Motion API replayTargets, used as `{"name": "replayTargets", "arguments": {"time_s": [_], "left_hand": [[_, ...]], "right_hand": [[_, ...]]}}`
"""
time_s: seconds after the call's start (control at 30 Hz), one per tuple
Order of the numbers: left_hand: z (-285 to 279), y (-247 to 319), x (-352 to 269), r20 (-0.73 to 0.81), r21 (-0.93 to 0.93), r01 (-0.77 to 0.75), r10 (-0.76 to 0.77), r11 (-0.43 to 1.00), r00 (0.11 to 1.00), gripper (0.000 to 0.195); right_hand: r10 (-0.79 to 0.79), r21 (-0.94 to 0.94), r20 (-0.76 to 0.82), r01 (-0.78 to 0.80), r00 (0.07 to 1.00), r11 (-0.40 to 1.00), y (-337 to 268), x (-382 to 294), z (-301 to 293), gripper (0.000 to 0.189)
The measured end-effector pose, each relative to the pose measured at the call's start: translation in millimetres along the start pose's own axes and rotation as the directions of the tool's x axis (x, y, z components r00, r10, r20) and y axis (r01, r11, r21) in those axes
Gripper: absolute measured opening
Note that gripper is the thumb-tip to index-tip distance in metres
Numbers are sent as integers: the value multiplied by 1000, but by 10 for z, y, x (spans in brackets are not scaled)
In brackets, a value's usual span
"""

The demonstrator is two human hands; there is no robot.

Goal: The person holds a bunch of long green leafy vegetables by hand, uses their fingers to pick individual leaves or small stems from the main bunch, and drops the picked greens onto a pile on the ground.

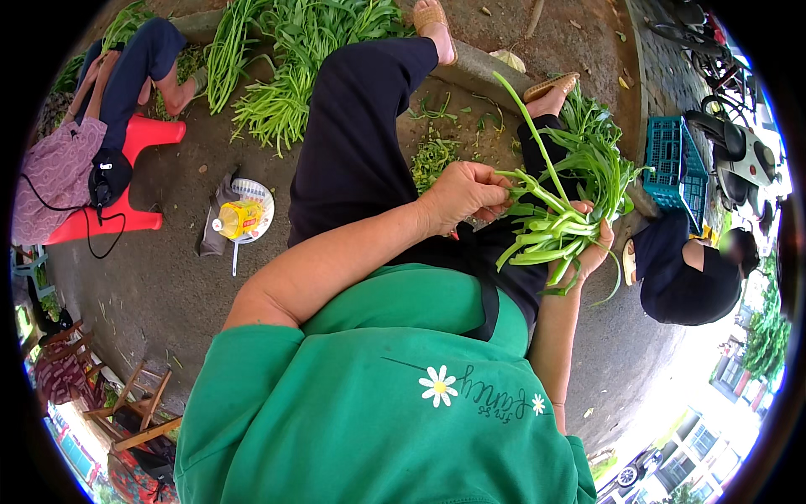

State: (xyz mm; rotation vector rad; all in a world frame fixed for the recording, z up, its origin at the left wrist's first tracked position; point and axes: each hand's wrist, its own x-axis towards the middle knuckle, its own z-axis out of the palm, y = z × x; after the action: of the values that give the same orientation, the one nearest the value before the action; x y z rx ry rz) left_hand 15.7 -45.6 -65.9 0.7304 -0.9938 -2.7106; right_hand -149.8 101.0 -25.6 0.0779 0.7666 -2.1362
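Note:
My right hand point(595, 255) holds a bunch of water spinach point(554, 220) above my lap, cut stem ends towards me and leaves trailing away over my right leg. One long stem point(532, 129) sticks out well beyond the others. At the left side of the bunch, my left hand point(467, 190) has thumb and fingers pinched together on a leafy bit of it. The fingertips partly hide what they grip. Beneath my hands, torn leaves and stem scraps point(434, 157) lie on the ground between my legs.
Piled water spinach point(315, 57) lies beyond my left leg, along a concrete curb point(478, 66). A yellow-labelled bottle point(242, 217) rests on a white plastic fan point(263, 195). One person sits on a red stool point(141, 142); another crouches by a teal crate point(672, 160). Scooters point(740, 151) stand at right.

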Motion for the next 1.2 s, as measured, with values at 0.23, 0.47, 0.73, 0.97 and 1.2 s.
{"name": "replayTargets", "arguments": {"time_s": [0.23,0.47,0.73,0.97,1.2], "left_hand": [[-31,-8,-9,1,159,-109,110,981,994,9],[-7,2,-24,-54,166,-118,128,979,990,11],[-27,-10,-52,-112,174,-122,143,977,983,13],[-199,17,-5,-66,705,-24,100,709,993,17],[-141,-65,-35,31,720,-234,307,653,951,27]], "right_hand": [[5,-14,4,-5,1000,1000,10,-4,17,28],[9,-3,21,-9,1000,1000,10,3,19,28],[42,19,58,-43,997,999,-24,16,-38,29],[13,3,44,-13,999,1000,-52,14,-59,30],[39,-6,72,-39,997,999,-39,1,-47,31]]}}
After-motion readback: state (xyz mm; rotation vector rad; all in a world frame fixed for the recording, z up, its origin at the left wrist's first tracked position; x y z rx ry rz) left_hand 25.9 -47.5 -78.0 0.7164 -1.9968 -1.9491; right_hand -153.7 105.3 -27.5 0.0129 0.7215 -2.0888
